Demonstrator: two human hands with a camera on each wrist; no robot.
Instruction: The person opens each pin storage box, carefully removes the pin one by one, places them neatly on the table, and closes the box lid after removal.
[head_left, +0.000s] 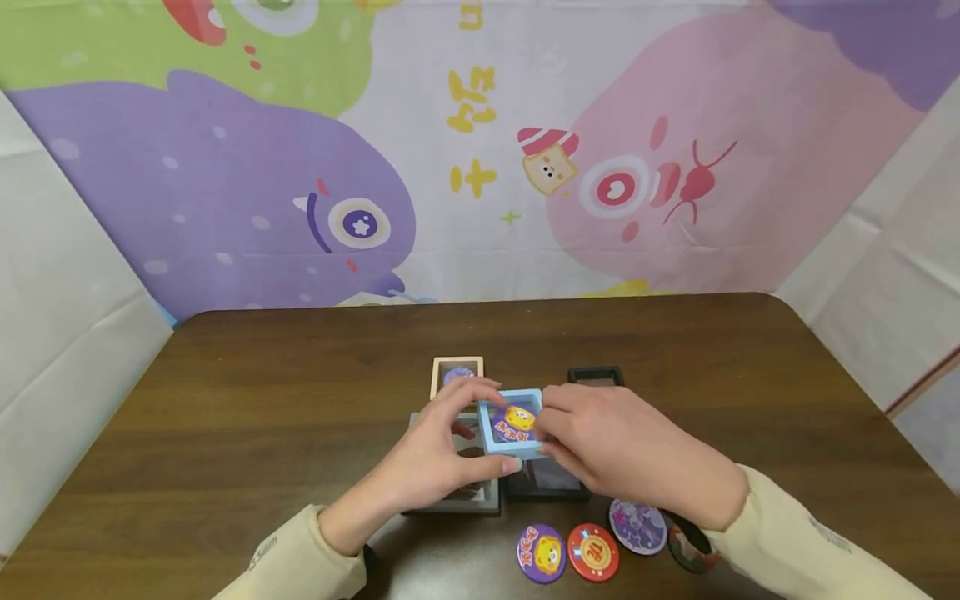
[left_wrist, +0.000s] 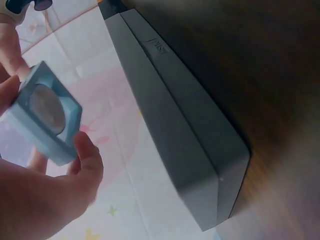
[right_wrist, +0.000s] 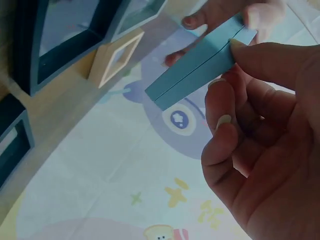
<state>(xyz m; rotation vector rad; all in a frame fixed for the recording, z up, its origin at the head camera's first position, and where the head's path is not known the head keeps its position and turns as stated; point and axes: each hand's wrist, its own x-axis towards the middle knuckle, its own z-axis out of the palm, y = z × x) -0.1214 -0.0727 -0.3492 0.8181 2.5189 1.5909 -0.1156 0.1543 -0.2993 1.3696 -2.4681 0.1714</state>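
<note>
A small light blue display frame [head_left: 512, 449] is held up between both hands, over a grey display frame and a dark one. Behind its clear front shows a round purple button badge [head_left: 519, 418] with a yellow cartoon animal. My left hand [head_left: 435, 446] grips the blue frame's left side, thumb at the lower edge and fingers at the top. At the right side my right hand [head_left: 618, 433] pinches it between thumb and fingers. In the right wrist view the blue frame [right_wrist: 195, 67] appears edge-on, with a thin seam along its side.
Under the hands lie the grey display frame [head_left: 480, 505] and the dark display frame [head_left: 551, 493]. Farther back are a cream frame [head_left: 435, 379] and a black frame [head_left: 596, 372]. Near the front edge lie a purple badge [head_left: 534, 567], a red badge [head_left: 593, 567] and other round badges [head_left: 637, 527].
</note>
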